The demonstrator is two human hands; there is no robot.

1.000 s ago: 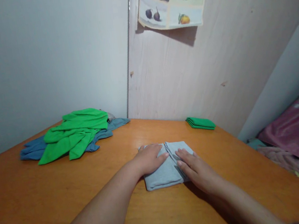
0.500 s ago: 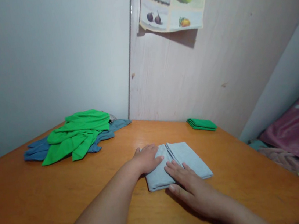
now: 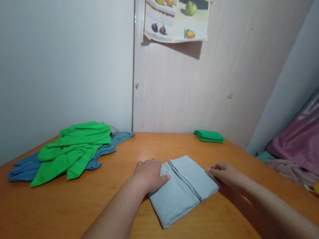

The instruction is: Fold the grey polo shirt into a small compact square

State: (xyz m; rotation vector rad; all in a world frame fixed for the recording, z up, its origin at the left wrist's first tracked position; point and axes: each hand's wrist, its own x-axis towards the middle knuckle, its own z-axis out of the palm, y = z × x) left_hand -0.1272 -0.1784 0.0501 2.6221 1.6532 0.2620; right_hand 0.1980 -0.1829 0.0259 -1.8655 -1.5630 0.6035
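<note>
A folded light grey garment [image 3: 176,196] lies on the table at a slant, with a seam-like gap between its two folded halves. My left hand [image 3: 150,176] rests over its upper left edge. The thumb lies on top of the cloth, apart from the fingers, which stretch past the far side. By the garment's right edge is my right hand [image 3: 228,174], its fingers bent and drawn together. Its fingertips are at or just beside that edge; whether they pinch any cloth is not clear.
A loose heap at the left holds a bright green cloth [image 3: 77,147] over a blue garment [image 3: 25,170]. A folded green cloth [image 3: 208,136] sits near the table's [image 3: 57,217] far right edge. Beyond that edge hangs pink fabric [image 3: 313,137]. Fruit pictures [image 3: 177,14] hang on the wall.
The grey garment has turned, its near left corner coming closer to me. My right hand has left its top and moved right to its edge. The view has shifted slightly.
</note>
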